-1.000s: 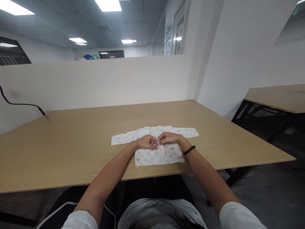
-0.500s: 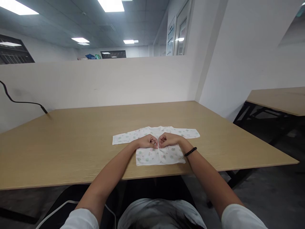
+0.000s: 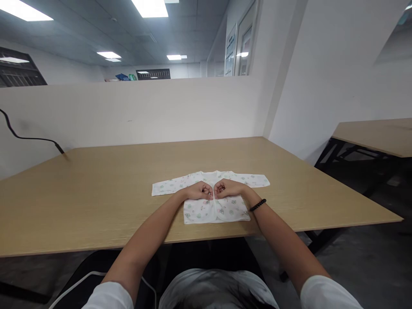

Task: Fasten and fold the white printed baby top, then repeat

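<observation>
A small white long-sleeved baby shirt [image 3: 201,211] with a scattered pastel print lies spread flat, its neckline away from me and both sleeves stretched out sideways. At the middle of its front, my left hand [image 3: 200,190] is closed in a pinch on the fabric from the left side. Facing it, my right hand [image 3: 227,189] pinches the cloth just right of the centre line. The fingertips of both hands nearly meet along the front opening. Whatever small part sits between them is hidden. A black beaded bracelet [image 3: 258,204] circles my right wrist.
The shirt rests near the front edge of a light wooden table [image 3: 106,193]. A white partition [image 3: 167,111] rises behind it. At the left a black cable [image 3: 35,138] reaches the tabletop. Another table [image 3: 376,135] stands off to the right.
</observation>
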A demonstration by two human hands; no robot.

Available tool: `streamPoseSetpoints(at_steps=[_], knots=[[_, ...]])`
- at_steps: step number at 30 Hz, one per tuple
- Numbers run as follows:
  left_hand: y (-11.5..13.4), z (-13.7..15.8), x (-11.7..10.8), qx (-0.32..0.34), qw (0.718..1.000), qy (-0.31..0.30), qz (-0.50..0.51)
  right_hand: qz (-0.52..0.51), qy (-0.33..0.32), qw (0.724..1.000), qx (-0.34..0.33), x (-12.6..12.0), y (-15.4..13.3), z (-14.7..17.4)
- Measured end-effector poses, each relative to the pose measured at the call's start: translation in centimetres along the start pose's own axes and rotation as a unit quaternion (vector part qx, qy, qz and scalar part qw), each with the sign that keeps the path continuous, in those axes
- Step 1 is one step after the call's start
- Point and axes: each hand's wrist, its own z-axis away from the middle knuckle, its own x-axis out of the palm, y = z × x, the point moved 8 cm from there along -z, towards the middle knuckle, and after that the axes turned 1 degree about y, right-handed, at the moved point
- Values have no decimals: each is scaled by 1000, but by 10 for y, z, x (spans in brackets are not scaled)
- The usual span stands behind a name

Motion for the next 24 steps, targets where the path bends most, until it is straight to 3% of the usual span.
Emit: streamPoseSetpoints(at_steps=[24], knots=[[4,2,-3,-7,999,18,36,26,54,998,5,-3,-9,3]])
